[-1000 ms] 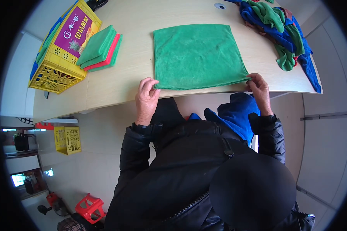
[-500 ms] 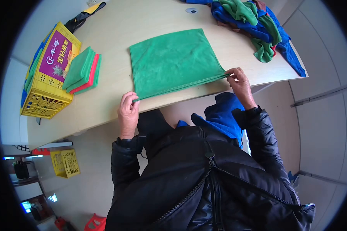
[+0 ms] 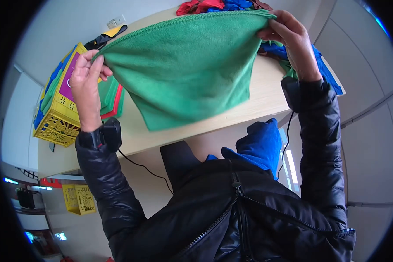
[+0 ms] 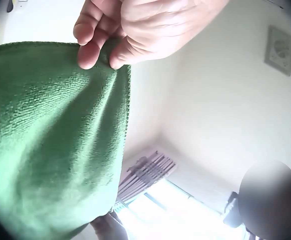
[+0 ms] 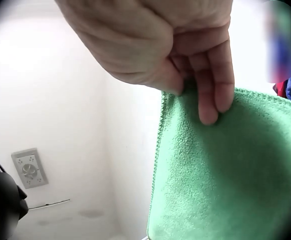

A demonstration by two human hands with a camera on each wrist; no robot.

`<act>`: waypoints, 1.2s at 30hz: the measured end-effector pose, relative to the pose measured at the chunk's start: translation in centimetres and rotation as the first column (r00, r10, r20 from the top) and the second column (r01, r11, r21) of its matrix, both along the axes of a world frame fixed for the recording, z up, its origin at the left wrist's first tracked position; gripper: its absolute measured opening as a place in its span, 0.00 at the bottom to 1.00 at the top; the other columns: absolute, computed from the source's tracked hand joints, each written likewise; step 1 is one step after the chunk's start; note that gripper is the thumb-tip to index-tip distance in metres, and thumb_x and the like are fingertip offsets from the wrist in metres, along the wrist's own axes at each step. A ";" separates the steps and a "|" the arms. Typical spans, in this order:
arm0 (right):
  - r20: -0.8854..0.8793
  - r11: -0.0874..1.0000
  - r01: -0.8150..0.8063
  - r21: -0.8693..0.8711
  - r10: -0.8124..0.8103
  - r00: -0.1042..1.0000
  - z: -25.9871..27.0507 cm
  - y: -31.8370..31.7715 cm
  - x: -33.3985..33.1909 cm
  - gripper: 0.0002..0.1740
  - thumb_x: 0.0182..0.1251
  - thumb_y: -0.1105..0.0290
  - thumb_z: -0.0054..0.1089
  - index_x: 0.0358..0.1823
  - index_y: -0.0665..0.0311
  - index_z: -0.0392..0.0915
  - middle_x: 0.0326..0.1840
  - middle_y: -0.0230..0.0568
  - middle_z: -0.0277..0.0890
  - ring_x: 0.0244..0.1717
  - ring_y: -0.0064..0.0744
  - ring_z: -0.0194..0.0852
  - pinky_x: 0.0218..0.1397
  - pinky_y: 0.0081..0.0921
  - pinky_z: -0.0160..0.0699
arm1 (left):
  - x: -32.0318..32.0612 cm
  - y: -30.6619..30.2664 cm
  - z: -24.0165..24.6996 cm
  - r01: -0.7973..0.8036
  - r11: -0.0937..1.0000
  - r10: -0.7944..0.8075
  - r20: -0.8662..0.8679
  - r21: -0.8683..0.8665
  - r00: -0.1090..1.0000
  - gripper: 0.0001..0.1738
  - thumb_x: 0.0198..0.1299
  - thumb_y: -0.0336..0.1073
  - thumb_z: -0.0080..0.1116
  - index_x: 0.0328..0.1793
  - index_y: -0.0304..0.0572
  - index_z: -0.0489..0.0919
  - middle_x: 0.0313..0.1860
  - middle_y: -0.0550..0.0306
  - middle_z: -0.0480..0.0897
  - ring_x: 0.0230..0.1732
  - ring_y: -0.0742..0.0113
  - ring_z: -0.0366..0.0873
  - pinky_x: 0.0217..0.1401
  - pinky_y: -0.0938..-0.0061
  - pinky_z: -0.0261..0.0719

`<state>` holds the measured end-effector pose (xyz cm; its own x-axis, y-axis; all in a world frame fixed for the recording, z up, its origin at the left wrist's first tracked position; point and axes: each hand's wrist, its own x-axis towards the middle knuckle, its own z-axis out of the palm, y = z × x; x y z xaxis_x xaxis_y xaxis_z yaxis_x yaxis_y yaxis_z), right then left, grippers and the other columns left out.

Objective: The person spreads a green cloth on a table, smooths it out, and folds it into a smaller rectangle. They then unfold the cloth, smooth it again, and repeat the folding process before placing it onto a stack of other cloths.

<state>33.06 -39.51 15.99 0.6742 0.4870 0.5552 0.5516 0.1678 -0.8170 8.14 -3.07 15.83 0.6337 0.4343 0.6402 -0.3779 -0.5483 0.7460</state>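
Observation:
A green towel point(image 3: 183, 70) with a stitched edge hangs spread between both hands, raised over the table. My left hand point(image 3: 88, 83) pinches one upper corner between thumb and fingers; the left wrist view shows that hand point(image 4: 145, 30) gripping the towel point(image 4: 60, 140) right at its hem. At the opposite corner my right hand point(image 3: 294, 43) pinches the same edge. In the right wrist view the hand point(image 5: 160, 45) has thumb and fingers closed on the towel point(image 5: 225, 170), whose side edge drops straight down. The towel's lower part slants toward the table's front edge.
On the left of the table point(image 3: 266, 96) stands a yellow crate point(image 3: 59, 120) with cloths in it. Beside it, partly hidden, lies a folded stack of green and red towels point(image 3: 113, 102). A heap of blue and green cloths point(image 3: 325, 72) lies at the right; red cloths point(image 3: 198, 7) lie at the back.
Both hands have lifted the green towel from lying flat on the table and moved it up and away from the body. The hands are now farther apart, with the edge stretched between them.

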 end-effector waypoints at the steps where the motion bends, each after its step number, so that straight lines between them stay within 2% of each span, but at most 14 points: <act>1: 0.005 1.000 0.002 0.006 -0.002 1.000 0.2 0.5 0.5 0.11 0.78 0.72 0.54 0.57 0.66 0.76 0.42 0.37 0.82 0.42 0.28 0.87 0.52 0.26 0.88 | 0.5 0.8 0.7 0.011 1.000 -0.011 0.008 -0.009 1.000 0.10 0.71 0.33 0.59 0.52 0.35 0.78 0.33 0.62 0.81 0.29 0.80 0.76 0.32 0.85 0.70; 4: -0.129 0.995 -0.072 -0.073 0.062 0.990 -0.4 2.4 2.8 0.11 0.77 0.70 0.55 0.55 0.66 0.77 0.44 0.36 0.82 0.41 0.27 0.88 0.51 0.25 0.88 | 3.4 4.3 -0.6 0.024 0.999 -0.027 -0.104 -0.023 0.994 0.11 0.70 0.34 0.60 0.52 0.34 0.79 0.32 0.63 0.81 0.28 0.80 0.76 0.32 0.85 0.70; 8: -0.268 0.975 -0.093 -0.203 0.036 0.963 -2.2 4.6 7.3 0.10 0.77 0.69 0.56 0.54 0.65 0.77 0.44 0.37 0.82 0.39 0.26 0.88 0.49 0.24 0.89 | 7.0 6.8 -1.6 0.003 0.999 -0.009 -0.207 -0.032 0.978 0.11 0.70 0.34 0.61 0.52 0.34 0.79 0.31 0.64 0.81 0.27 0.80 0.76 0.31 0.85 0.70; 10: -0.217 0.984 -0.059 -0.169 0.021 0.976 -1.8 5.2 8.5 0.09 0.77 0.69 0.56 0.53 0.64 0.77 0.44 0.35 0.82 0.40 0.26 0.88 0.47 0.22 0.88 | 7.6 7.2 -1.0 -0.013 0.999 0.005 -0.225 -0.036 0.974 0.11 0.70 0.35 0.61 0.52 0.34 0.79 0.31 0.64 0.81 0.27 0.80 0.76 0.30 0.85 0.69; 13: -0.138 0.990 -0.027 -0.142 0.007 0.990 -1.0 5.0 8.0 0.09 0.77 0.70 0.56 0.52 0.63 0.77 0.44 0.34 0.82 0.41 0.25 0.87 0.45 0.21 0.86 | 8.1 6.8 -0.3 -0.011 1.000 0.012 -0.084 0.004 0.996 0.09 0.69 0.32 0.62 0.51 0.37 0.80 0.30 0.65 0.80 0.27 0.80 0.74 0.32 0.85 0.70; 16: -0.032 0.992 0.014 -0.126 -0.018 0.999 -2.0 3.6 7.3 0.08 0.76 0.71 0.56 0.52 0.62 0.78 0.44 0.32 0.82 0.42 0.23 0.85 0.45 0.19 0.83 | 6.1 5.5 -2.6 -0.060 0.994 0.069 -0.114 0.086 0.991 0.08 0.67 0.29 0.62 0.50 0.40 0.80 0.33 0.66 0.80 0.29 0.80 0.74 0.34 0.85 0.71; 17: -0.035 0.980 0.010 -0.199 -0.017 0.999 -3.7 3.0 7.3 0.08 0.74 0.72 0.56 0.51 0.62 0.78 0.45 0.32 0.82 0.43 0.23 0.84 0.45 0.19 0.82 | 5.3 5.0 -3.7 -0.083 0.988 0.099 -0.126 0.127 0.987 0.08 0.66 0.28 0.62 0.50 0.41 0.81 0.35 0.67 0.80 0.31 0.79 0.73 0.35 0.85 0.71; 19: -0.041 0.939 -0.004 -0.343 -0.011 0.999 -8.2 1.9 7.5 0.08 0.72 0.74 0.58 0.50 0.61 0.79 0.47 0.31 0.81 0.45 0.23 0.82 0.46 0.19 0.80 | 4.6 5.2 -9.7 -0.078 0.967 0.102 -0.090 0.243 0.991 0.08 0.63 0.24 0.62 0.47 0.41 0.81 0.41 0.66 0.79 0.37 0.78 0.74 0.39 0.84 0.72; 21: 0.320 0.954 0.104 -0.281 -0.009 0.948 -15.6 1.2 7.5 0.09 0.66 0.72 0.62 0.47 0.62 0.81 0.46 0.36 0.81 0.43 0.27 0.82 0.44 0.24 0.80 | 2.5 3.0 -14.9 0.002 0.930 0.065 -0.171 0.369 0.983 0.10 0.58 0.20 0.62 0.45 0.40 0.80 0.48 0.62 0.79 0.42 0.73 0.76 0.45 0.79 0.75; 23: 0.274 0.904 0.140 -0.403 -0.027 0.961 -22.2 0.4 6.2 0.09 0.63 0.73 0.61 0.45 0.61 0.82 0.52 0.39 0.80 0.49 0.36 0.82 0.50 0.31 0.81 | 0.7 1.3 -20.2 0.023 0.936 0.109 -0.349 0.352 0.931 0.10 0.55 0.20 0.63 0.43 0.38 0.80 0.47 0.58 0.80 0.39 0.71 0.77 0.42 0.76 0.76; 25: 0.377 0.835 0.186 -0.518 0.027 0.926 -26.1 -1.0 4.6 0.10 0.61 0.79 0.58 0.43 0.61 0.80 0.57 0.43 0.79 0.57 0.46 0.79 0.59 0.35 0.78 | -1.1 -0.1 -23.7 0.015 0.903 0.199 -0.450 0.430 0.871 0.10 0.55 0.19 0.62 0.42 0.38 0.80 0.47 0.58 0.80 0.37 0.70 0.79 0.39 0.76 0.76; 30: 0.366 0.826 0.225 -0.517 -0.024 0.930 -24.4 -2.3 0.4 0.10 0.60 0.79 0.58 0.42 0.61 0.79 0.59 0.45 0.79 0.60 0.51 0.77 0.62 0.38 0.77 | -3.4 -2.2 -24.8 0.016 0.902 0.194 -0.439 0.431 0.878 0.10 0.54 0.20 0.62 0.41 0.38 0.80 0.46 0.58 0.80 0.35 0.68 0.80 0.37 0.74 0.77; 34: 0.388 0.804 0.220 -0.553 0.014 0.922 -23.9 -3.5 -0.8 0.08 0.59 0.79 0.59 0.41 0.62 0.79 0.60 0.47 0.78 0.61 0.51 0.75 0.63 0.38 0.76 | -4.6 -3.5 -23.8 0.018 0.907 0.182 -0.430 0.421 0.884 0.09 0.53 0.20 0.63 0.40 0.39 0.80 0.45 0.58 0.80 0.36 0.63 0.81 0.39 0.71 0.79; 36: 0.414 0.784 0.226 -0.578 0.043 0.909 -23.6 -4.1 -1.5 0.09 0.58 0.78 0.59 0.40 0.62 0.80 0.59 0.46 0.79 0.60 0.51 0.75 0.64 0.39 0.76 | -5.1 -4.2 -23.4 0.047 0.872 0.191 -0.426 0.488 0.884 0.10 0.52 0.21 0.63 0.40 0.39 0.81 0.45 0.56 0.80 0.38 0.59 0.82 0.40 0.68 0.80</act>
